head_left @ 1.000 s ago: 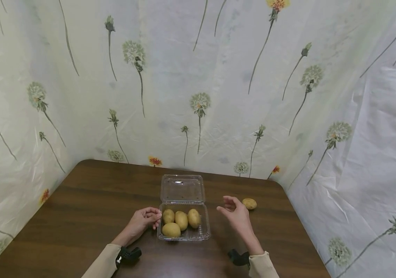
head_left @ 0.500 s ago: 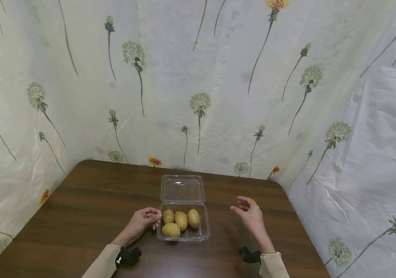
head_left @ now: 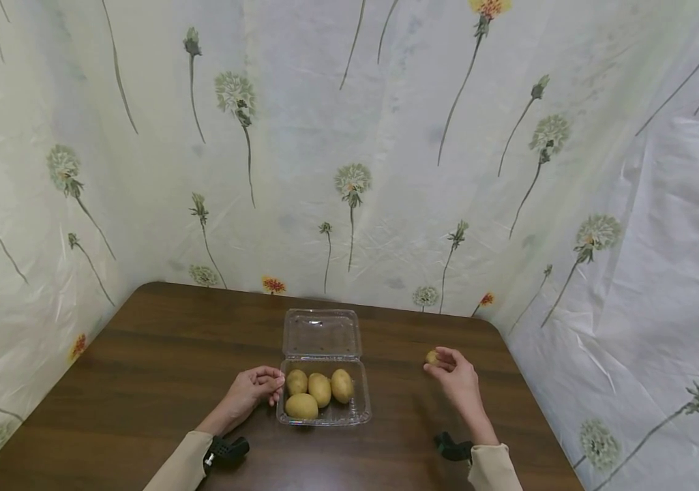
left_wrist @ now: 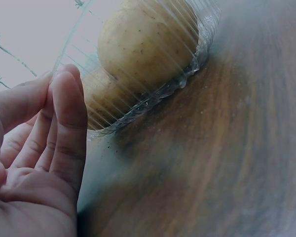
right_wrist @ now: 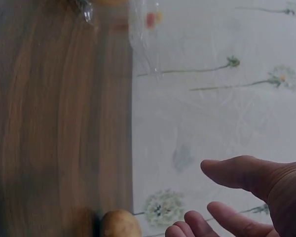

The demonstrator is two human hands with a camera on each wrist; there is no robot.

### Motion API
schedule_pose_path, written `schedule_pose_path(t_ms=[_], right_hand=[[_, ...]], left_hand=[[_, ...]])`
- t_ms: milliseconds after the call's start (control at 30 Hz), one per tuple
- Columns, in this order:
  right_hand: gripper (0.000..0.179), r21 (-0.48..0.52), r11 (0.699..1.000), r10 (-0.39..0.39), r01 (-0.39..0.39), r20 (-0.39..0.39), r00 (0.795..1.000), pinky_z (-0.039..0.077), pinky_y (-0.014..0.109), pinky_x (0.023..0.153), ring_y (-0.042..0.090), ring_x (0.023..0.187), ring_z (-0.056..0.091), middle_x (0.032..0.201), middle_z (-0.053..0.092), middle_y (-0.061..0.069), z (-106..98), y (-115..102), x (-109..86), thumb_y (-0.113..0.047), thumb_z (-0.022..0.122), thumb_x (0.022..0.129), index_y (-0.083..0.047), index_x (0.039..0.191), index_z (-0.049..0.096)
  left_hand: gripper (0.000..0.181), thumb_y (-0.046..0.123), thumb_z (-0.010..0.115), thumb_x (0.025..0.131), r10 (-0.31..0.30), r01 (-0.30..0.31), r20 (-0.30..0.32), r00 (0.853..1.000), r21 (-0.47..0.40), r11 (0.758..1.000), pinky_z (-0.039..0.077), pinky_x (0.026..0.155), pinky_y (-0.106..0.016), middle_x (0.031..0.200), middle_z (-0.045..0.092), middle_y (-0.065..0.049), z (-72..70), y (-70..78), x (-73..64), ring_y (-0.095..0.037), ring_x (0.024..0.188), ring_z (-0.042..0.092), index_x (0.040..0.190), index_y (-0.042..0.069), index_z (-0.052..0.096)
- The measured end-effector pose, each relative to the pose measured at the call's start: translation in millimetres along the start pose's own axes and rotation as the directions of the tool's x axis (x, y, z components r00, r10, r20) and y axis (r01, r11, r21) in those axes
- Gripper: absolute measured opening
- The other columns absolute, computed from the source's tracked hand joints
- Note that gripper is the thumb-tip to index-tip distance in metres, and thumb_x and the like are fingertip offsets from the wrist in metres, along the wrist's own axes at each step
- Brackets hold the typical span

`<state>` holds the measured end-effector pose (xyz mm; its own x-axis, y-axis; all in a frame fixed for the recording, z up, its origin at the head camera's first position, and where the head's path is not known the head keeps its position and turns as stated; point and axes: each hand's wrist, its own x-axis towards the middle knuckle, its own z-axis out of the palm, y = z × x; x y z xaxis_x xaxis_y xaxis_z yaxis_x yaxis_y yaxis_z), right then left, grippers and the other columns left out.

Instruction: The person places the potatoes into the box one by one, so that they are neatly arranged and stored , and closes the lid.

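A clear plastic clamshell container [head_left: 358,411] stands with its lid [head_left: 322,334] tipped back on the wooden table. Several potatoes [head_left: 319,389] lie in its base, and the left wrist view shows one large potato [left_wrist: 145,44] through the ribbed wall. My left hand [head_left: 255,387] pinches the left rim between thumb and fingers. To the right of the container, my right hand [head_left: 456,375] is beside a loose potato [head_left: 432,357], partly hidden behind the fingers in the head view. In the right wrist view, thumb and fingers are spread apart, with that potato [right_wrist: 120,224] beyond the fingertips.
The brown wooden table [head_left: 159,382] has rounded far corners. A pale sheet with printed dandelions [head_left: 300,170] hangs behind it and along both sides. Each wrist wears a dark camera [head_left: 229,450] below a beige sleeve.
My right hand has moved rightward to the loose potato, which now shows at the left of the fingers. The left hand and the container have stayed in place.
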<state>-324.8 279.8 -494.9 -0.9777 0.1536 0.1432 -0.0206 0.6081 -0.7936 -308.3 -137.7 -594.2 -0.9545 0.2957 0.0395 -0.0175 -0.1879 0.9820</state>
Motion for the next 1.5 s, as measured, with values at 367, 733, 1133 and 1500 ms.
schedule_pose_path(t_ms=[367,733,1133,1500], right_hand=[[0.048,-0.035,0.999,0.029,-0.029,0.001,1.000,0.046,0.047,0.100,0.039,0.121,0.055,0.133,0.055,0.024,-10,13,15.0,-0.010,0.068,0.087,0.002,0.130,0.052],[0.052,-0.066,0.996,0.055,-0.053,0.027,0.998,0.042,0.052,0.102,0.043,0.125,0.049,0.136,0.050,0.028,-5,32,22.1,-0.011,0.068,0.087,0.003,0.133,0.048],[0.055,-0.067,0.996,0.055,-0.051,0.046,0.997,0.038,0.053,0.106,0.044,0.130,0.044,0.139,0.047,0.028,-5,39,31.2,-0.011,0.068,0.087,0.005,0.135,0.045],[0.057,-0.090,0.994,0.067,-0.062,0.059,0.996,0.035,0.053,0.107,0.043,0.132,0.042,0.141,0.045,0.028,-3,46,39.8,-0.014,0.067,0.088,0.004,0.137,0.044]], left_hand=[[0.028,0.012,0.064,0.093,0.003,-0.003,-0.004,1.000,-0.009,1.000,0.052,0.059,-0.022,0.079,0.065,0.001,-0.6,-0.2,0.5,-0.009,0.066,0.062,0.107,-0.009,0.053],[0.029,0.013,0.064,0.093,0.000,0.000,-0.002,1.000,-0.009,1.000,0.052,0.060,-0.022,0.078,0.065,0.000,0.0,2.9,-0.7,-0.008,0.066,0.062,0.108,-0.009,0.053],[0.037,0.014,0.063,0.094,-0.003,0.003,0.008,1.000,0.009,1.000,0.053,0.061,-0.022,0.080,0.065,0.001,-0.1,3.4,-1.8,-0.008,0.067,0.062,0.113,-0.014,0.050],[0.032,0.014,0.063,0.094,0.002,-0.002,0.007,1.000,0.012,1.000,0.053,0.060,-0.022,0.080,0.066,0.002,-0.9,1.9,-1.6,-0.008,0.067,0.062,0.111,-0.011,0.052]])
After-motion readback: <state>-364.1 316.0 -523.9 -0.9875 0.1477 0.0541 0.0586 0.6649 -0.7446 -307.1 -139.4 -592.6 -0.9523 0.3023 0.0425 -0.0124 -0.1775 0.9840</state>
